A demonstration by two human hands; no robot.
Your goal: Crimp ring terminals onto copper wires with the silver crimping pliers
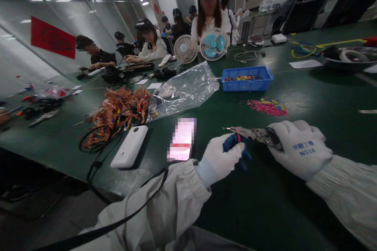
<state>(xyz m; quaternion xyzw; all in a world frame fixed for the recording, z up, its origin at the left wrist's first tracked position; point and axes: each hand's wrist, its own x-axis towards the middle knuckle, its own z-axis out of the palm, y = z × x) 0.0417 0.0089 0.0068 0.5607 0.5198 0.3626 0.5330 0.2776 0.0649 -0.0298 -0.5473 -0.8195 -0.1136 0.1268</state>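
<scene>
My right hand (300, 147), in a white glove with blue print, is closed round the handles of metal wire strippers (255, 134). Their jaws point left, above my left hand (224, 155). That hand, gloved in white with dark blue fingertips, pinches a short red wire (238, 138) right beside the tool. Whether the jaws grip the wire I cannot tell. Beyond the hands lies a pile of pink, yellow and blue insulation bits (269, 107). Behind it stands a blue plastic bin (247, 86) with small coloured pieces inside.
Left of my hands are a lit phone (182, 141) and a white power bank (129, 147) with a black cable. A heap of copper wire (118, 111) and a clear plastic bag (188, 90) lie farther back. Two small fans (213, 45) stand before a person across the table.
</scene>
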